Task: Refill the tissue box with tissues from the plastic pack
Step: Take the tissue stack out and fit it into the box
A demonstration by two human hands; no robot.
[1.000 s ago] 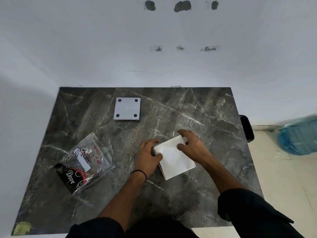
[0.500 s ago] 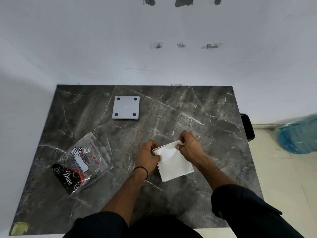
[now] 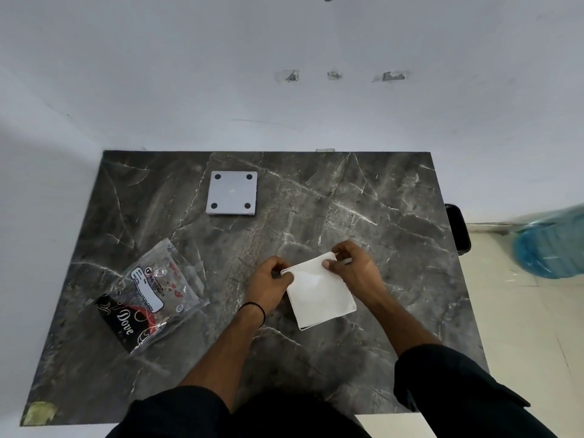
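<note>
A white square tissue box [image 3: 328, 322] lies open side up in the middle of the dark marble table [image 3: 379, 200], with a white tissue stack [image 3: 319, 292] sitting flat inside its rim. My left hand [image 3: 268, 286] is curled on the box's far left corner. My right hand [image 3: 354, 267] pinches the far right corner of the tissues, thumb on top. The clear plastic pack [image 3: 151, 295] with a black "Dove" label lies flat and crumpled at the left, apart from both hands.
A grey square panel [image 3: 231, 193] with four black dots lies at the back of the table. A black object [image 3: 458, 229] sits at the table's right edge. A blue water bottle [image 3: 553, 245] stands on the floor at the right. Walls close off the back and left.
The tissue stack has settled flat into the box and its crumpled top looks smooth. My right hand drew back from lying over the stack to pinching its far right corner.
</note>
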